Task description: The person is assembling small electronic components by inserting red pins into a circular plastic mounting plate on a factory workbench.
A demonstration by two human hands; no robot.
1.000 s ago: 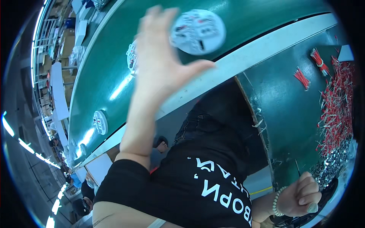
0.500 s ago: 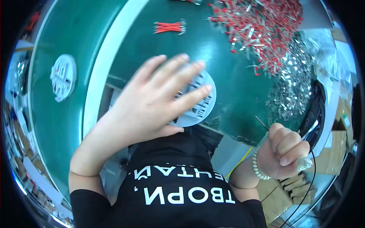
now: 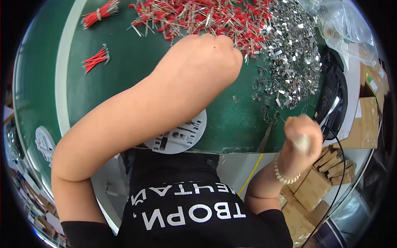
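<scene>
My left hand (image 3: 202, 58) is curled at the near edge of a pile of small red parts with thin metal legs (image 3: 186, 18). Its fingertips are hidden, so whatever they grip cannot be seen. Below my left forearm lies a round light-grey plastic plate (image 3: 192, 134) with slots and small dark parts, at the table's front edge and partly covered by the arm. On the right, my right hand (image 3: 304, 134) is closed and blurred, with a white wrap on its thumb (image 3: 302, 142). The thin dark rod seen in it earlier does not show clearly now.
Many small shiny metal clips (image 3: 293, 53) are heaped right of the red parts. A small bunch of red wires (image 3: 96, 60) and a tied bundle (image 3: 101, 13) lie left. Another round plate (image 3: 43, 140) sits far left. A black cable (image 3: 341, 186) runs beside cardboard boxes (image 3: 314, 186).
My left hand has left the round plate and reached forward to the red pile, its fingers now curled. My right hand has risen somewhat. The whole view has shifted to the right.
</scene>
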